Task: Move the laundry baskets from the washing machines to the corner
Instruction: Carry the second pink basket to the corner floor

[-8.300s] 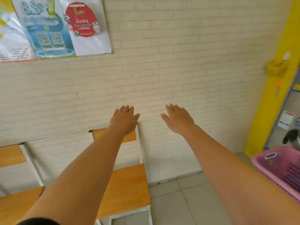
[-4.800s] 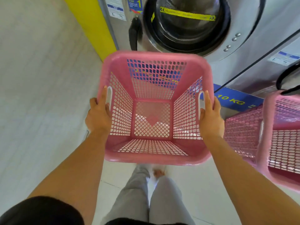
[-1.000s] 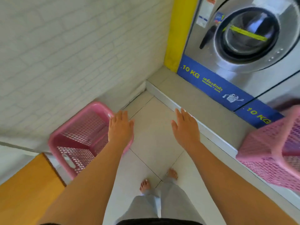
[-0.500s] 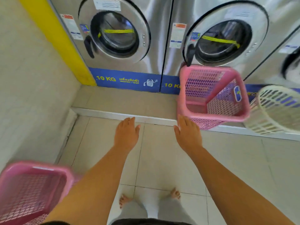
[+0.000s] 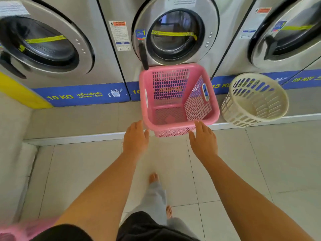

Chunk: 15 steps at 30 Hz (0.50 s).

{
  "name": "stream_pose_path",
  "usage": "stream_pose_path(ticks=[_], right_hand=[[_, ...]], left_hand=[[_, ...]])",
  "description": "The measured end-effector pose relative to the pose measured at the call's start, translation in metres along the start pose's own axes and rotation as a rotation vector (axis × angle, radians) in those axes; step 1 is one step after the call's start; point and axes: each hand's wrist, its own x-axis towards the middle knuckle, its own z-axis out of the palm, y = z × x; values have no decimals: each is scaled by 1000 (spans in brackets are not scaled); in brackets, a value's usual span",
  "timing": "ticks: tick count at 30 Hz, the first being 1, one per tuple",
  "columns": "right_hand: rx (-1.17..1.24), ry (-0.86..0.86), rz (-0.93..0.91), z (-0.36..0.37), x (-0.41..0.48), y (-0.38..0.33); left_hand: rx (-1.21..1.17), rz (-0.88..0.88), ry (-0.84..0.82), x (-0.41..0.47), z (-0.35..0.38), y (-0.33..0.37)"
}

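Note:
A pink square laundry basket (image 5: 178, 100) stands empty on the raised step in front of the middle washing machine (image 5: 173, 35). My left hand (image 5: 136, 138) is open just below its near left corner, fingers spread, not touching it. My right hand (image 5: 204, 141) is open at its near right corner, fingertips close to the rim. A round cream basket (image 5: 255, 100) sits tilted on the step to the right. A blurred edge of another pink basket (image 5: 22, 230) shows at the bottom left, by the wall.
The raised step (image 5: 78, 122) runs along the machines, with a white lip at its front. A left washing machine (image 5: 45, 46) and a right one (image 5: 284, 35) flank the middle one. The wall (image 5: 10, 153) closes the left side. My feet stand on pale floor tiles (image 5: 260, 171).
I have stepped closer to the machines and turned right. The pink basket on the step is now straight ahead and both open hands have come up to its near edge.

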Motion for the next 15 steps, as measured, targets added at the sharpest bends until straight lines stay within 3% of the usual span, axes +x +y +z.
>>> stream_pose_path(ticks=[15], right_hand=[[31, -48, 186, 8, 174, 53]], left_hand=[[-6, -202, 1, 172, 36, 35]])
